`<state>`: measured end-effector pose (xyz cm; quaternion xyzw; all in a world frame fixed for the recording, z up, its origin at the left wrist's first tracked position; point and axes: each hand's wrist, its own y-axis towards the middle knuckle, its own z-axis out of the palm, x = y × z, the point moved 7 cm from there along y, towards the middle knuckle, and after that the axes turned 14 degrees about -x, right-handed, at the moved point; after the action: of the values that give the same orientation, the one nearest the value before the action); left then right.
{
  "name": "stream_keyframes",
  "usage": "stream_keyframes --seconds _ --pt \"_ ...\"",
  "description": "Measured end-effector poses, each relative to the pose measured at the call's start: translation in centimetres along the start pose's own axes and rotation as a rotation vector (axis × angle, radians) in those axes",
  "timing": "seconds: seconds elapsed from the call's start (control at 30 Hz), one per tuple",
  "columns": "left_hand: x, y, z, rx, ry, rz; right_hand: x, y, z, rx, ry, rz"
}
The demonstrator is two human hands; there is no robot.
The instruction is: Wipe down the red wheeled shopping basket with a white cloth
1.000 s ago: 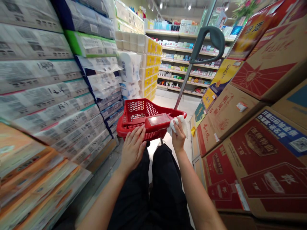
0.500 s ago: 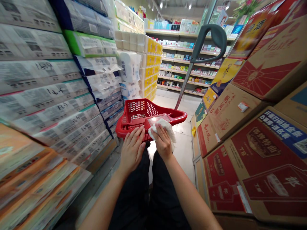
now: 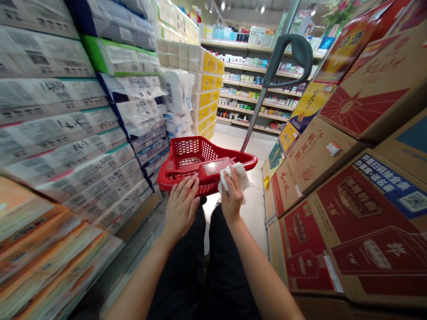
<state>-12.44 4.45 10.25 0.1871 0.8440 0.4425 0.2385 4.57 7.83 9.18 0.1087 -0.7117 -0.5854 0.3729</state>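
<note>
Right hand presses white cloth to red basket

Head view: the red basket lies directly ahead of both hands, above the knees, its near rim running left to right. The pale panel set in that rim sits between the 2 hands, just ahead; the right hand is nearer, with the white cloth touching the panel's right end. The right hand's fingers are closed on the bunched cloth. The left hand rests with fingers extended side by side over the rim, apparently steadying it. Beyond the rim's right end, a metal pole leans up to a grey handle.

At right, a red carton reads 郎牌特曲 and "T8"; its blue panel carries a QR code. At left, handwritten figures on the wrapped packs look like 18.9 and 18.5, decimal points uncertain.
</note>
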Motion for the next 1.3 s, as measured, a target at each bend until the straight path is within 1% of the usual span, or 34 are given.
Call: stream_keyframes --seconds 0.07,0.13,0.2,0.23,0.33,0.4,0.47,0.57,0.63,0.67,0.73,0.77,0.83,0.93,0.97,1.03,1.13,1.2,1.3 --pt "0.0 0.0 0.0 0.006 -0.003 -0.004 2.8 -1.0 1.1 0.061 0.004 -0.037" --pt "0.1 0.0 -0.1 0.011 -0.004 -0.003 4.7 -1.9 2.0 0.122 0.001 -0.084" --pt "0.2 -0.1 -0.1 0.016 -0.001 0.005 5.3 -2.2 2.3 0.169 0.0 -0.168" --pt "0.3 -0.1 -0.1 0.019 0.001 0.012 5.1 -2.1 2.3 0.192 -0.001 -0.218" --pt "0.3 0.0 -0.1 0.026 0.005 0.035 3.0 -1.2 1.5 0.19 -0.008 -0.329" --pt "0.2 0.0 -0.1 0.027 0.008 0.042 0.7 -0.3 0.6 0.144 -0.005 -0.327" --pt "0.2 0.1 -0.1 0.027 0.012 0.04 -1.8 0.5 -0.2 0.097 0.017 -0.27" --pt "0.1 0.1 0.0 0.021 0.015 0.036 -4.9 1.0 -1.0 0.031 0.055 -0.104" --pt "0.1 0.0 0.0 0.018 0.014 0.035 -6.0 1.1 -1.3 -0.012 0.062 0.023" --pt "0.1 0.0 0.0 0.017 0.013 0.035 -6.0 1.0 -1.3 -0.026 0.059 0.077" --pt "0.1 0.0 -0.1 0.013 0.011 0.035 -4.9 0.8 -1.1 -0.048 0.055 0.129" --pt "0.1 0.0 -0.1 0.009 0.009 0.034 -3.8 0.7 -1.0 -0.053 0.057 0.121" --pt "0.1 0.1 -0.2 0.002 0.005 0.03 -0.9 0.2 -0.3 -0.025 0.067 0.057" --pt "0.0 0.0 -0.2 -0.005 0.0 0.025 3.4 -1.0 1.1 0.069 0.064 -0.066" --pt "0.1 0.0 -0.2 -0.008 -0.001 0.023 4.3 -1.3 1.5 0.094 0.058 -0.098" --pt "0.1 0.0 -0.2 -0.011 -0.002 0.024 5.4 -1.8 1.9 0.126 0.05 -0.16" --pt "0.1 0.0 -0.2 -0.001 -0.003 0.034 4.7 -1.6 2.0 0.182 0.037 -0.259" --pt "0.1 0.0 -0.2 0.005 0.0 0.042 3.3 -1.0 1.6 0.19 0.022 -0.297" --pt "0.0 0.1 -0.1 0.007 0.007 0.045 0.7 0.0 0.7 0.146 0.051 -0.292"
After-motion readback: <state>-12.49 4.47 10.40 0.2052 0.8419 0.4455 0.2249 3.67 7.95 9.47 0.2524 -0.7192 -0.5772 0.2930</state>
